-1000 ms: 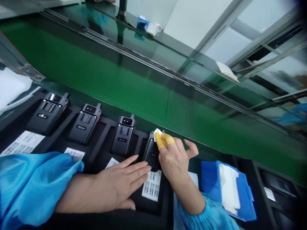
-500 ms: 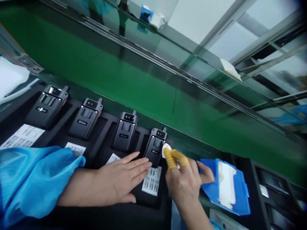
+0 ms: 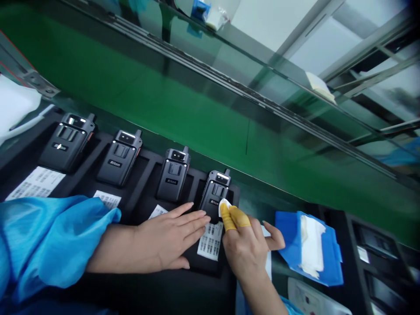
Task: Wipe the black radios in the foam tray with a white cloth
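My left hand (image 3: 173,238) lies flat with its fingers stretched out, the fingertips at the lower left edge of the rightmost handheld radio (image 3: 210,203). Two fingers of my right hand (image 3: 246,243) wear yellow finger cots (image 3: 234,218) and press a small white wipe (image 3: 224,204) against that radio's right side, near its "Riton" label. Three more such radios (image 3: 172,180) lie back side up in a row to the left, in a black foam tray (image 3: 141,183). Below the rightmost radio is a white barcode sheet (image 3: 209,241), partly under my left fingers.
To the right, a blue box (image 3: 333,258) holds white wipes (image 3: 311,247). Beyond it, another dark tray (image 3: 348,236) carries more devices. A green conveyor belt (image 3: 197,127) runs behind the radios, with a metal rail (image 3: 210,72) along it. A white device (image 3: 311,299) stands at the lower right.
My right hand has moved left, bringing the wipe from beside the rightmost radio onto its right side. My left hand stays flat in nearly the same place. The view has shifted slightly.
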`<action>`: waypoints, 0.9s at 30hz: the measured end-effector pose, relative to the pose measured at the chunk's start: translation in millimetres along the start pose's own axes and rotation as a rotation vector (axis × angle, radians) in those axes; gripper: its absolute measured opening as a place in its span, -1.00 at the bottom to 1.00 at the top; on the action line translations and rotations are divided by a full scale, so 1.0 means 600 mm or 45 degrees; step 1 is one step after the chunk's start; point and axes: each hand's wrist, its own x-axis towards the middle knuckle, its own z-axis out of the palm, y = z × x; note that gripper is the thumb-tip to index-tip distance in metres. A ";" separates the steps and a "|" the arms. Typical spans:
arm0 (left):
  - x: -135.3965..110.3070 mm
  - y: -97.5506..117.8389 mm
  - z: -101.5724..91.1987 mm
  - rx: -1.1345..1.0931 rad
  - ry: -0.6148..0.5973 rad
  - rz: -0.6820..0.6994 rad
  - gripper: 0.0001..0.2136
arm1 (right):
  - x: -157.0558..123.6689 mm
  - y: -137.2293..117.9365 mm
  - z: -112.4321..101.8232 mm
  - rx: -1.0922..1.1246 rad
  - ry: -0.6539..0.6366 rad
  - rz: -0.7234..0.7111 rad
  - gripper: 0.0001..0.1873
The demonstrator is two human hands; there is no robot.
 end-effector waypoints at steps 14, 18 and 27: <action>-0.085 0.001 -0.006 0.291 0.220 -0.265 -0.37 | 0.144 -0.041 0.007 0.015 0.218 -0.213 -0.75; -0.100 -0.014 0.000 0.246 0.202 -0.298 -0.41 | 0.187 -0.082 0.042 -0.004 0.126 -0.339 -0.75; -0.101 -0.017 0.002 0.136 0.117 -0.332 -0.45 | 0.195 -0.078 0.063 -0.022 0.092 -0.381 -0.74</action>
